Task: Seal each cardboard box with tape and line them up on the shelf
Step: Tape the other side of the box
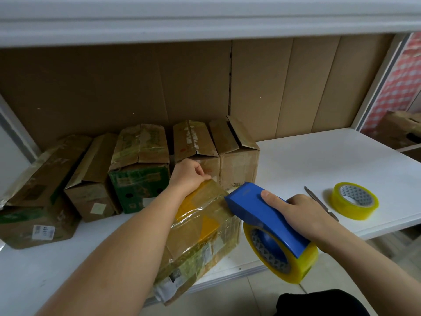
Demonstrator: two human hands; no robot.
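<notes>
A taped cardboard box (200, 233) lies at the front of the white shelf (319, 160), sticking out a little over its edge. My left hand (189, 176) presses on the box's far end with curled fingers. My right hand (298, 213) grips a blue tape dispenser (262, 210) loaded with a yellowish roll, its toothed front edge against the box's top right side. Clear tape is stretched over the box top. Several cardboard boxes (139, 165) stand in a row at the back left of the shelf.
A spare roll of yellowish tape (354, 200) lies on the shelf at the right, with a thin metal blade (319, 201) beside it. Brown cardboard sheets (284, 83) line the back wall. Another shelf board runs overhead. A dark item shows at the bottom edge.
</notes>
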